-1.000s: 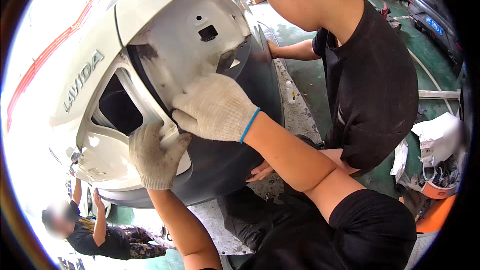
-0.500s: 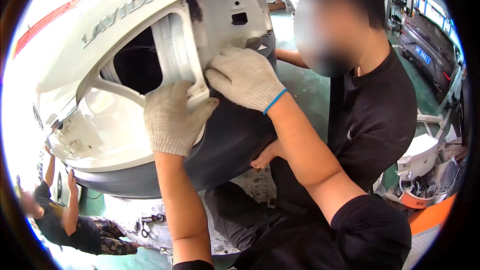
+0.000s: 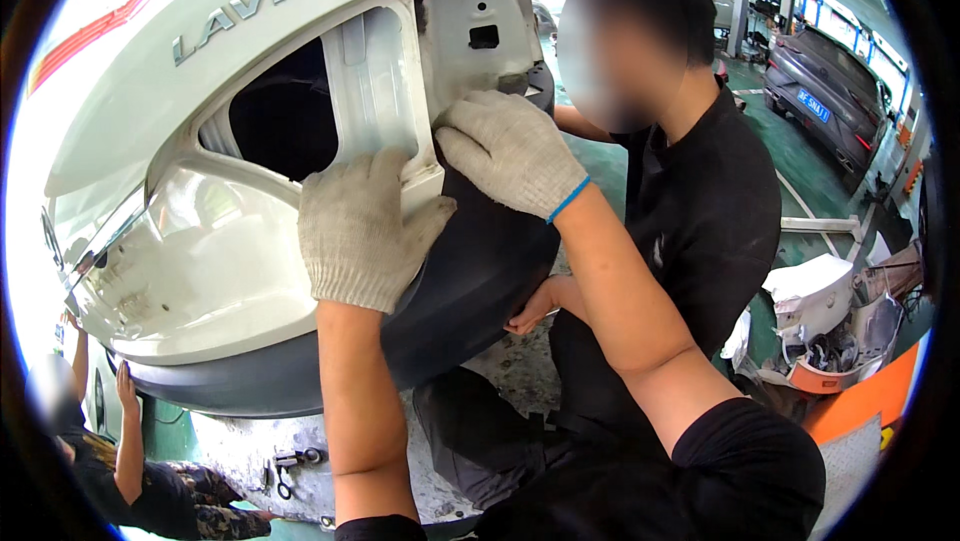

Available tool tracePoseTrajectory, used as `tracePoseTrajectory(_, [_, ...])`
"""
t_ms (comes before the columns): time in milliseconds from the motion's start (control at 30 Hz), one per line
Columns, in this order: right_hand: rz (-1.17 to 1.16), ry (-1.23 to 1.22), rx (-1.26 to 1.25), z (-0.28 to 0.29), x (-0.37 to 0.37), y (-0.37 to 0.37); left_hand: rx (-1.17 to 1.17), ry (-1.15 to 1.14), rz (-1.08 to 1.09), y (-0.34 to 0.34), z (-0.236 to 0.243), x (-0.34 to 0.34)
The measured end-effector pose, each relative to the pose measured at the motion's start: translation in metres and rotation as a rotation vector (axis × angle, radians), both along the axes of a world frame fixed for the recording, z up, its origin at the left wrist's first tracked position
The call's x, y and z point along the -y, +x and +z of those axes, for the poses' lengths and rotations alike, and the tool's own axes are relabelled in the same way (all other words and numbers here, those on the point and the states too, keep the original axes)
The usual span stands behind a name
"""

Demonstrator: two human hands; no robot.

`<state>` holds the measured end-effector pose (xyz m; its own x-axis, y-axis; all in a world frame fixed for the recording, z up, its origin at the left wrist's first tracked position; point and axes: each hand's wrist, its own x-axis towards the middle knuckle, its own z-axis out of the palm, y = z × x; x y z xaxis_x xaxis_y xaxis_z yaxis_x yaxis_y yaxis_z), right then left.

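Observation:
Both my hands wear off-white knit work gloves. My left hand [image 3: 362,231] is hooked over the lower corner of a white trunk lid [image 3: 190,206], beside its lamp opening, with the thumb apart along the edge. Just right of it, my right hand [image 3: 515,153] has its fingers bent together at the upper edge of a dark grey rear bumper [image 3: 480,241], against the white body panel [image 3: 470,61]. The fingertips are partly hidden there. A co-worker in black [image 3: 700,211] crouches at the right, one hand [image 3: 540,306] under the bumper's lower edge.
At the lower left another person [image 3: 130,481] reaches up to the bumper's far end. A black tool [image 3: 290,461] lies on the worn grey surface below. Scrap car parts [image 3: 820,326] are piled at the right, near an orange panel [image 3: 870,396]. A dark car [image 3: 825,96] stands behind.
The view has shifted slightly, so the car's rear appears more upright and the co-worker sits farther left. My two hands keep their places on the trunk lid and bumper.

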<state>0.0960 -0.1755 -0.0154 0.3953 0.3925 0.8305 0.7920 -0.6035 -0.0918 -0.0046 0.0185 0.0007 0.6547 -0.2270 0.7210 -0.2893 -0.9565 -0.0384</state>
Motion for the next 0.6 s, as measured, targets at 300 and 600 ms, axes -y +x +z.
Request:
tracePoseTrajectory(300, [-0.011, 0.07, 0.083, -0.006, -0.001, -0.002, 0.037, -0.008, -0.042, 0.0, -0.001, 0.0])
tracePoseTrajectory(600, [-0.07, 0.204, 0.18, -0.009, -0.011, -0.001, 0.096, 0.019, 0.002, 0.005, -0.006, 0.004])
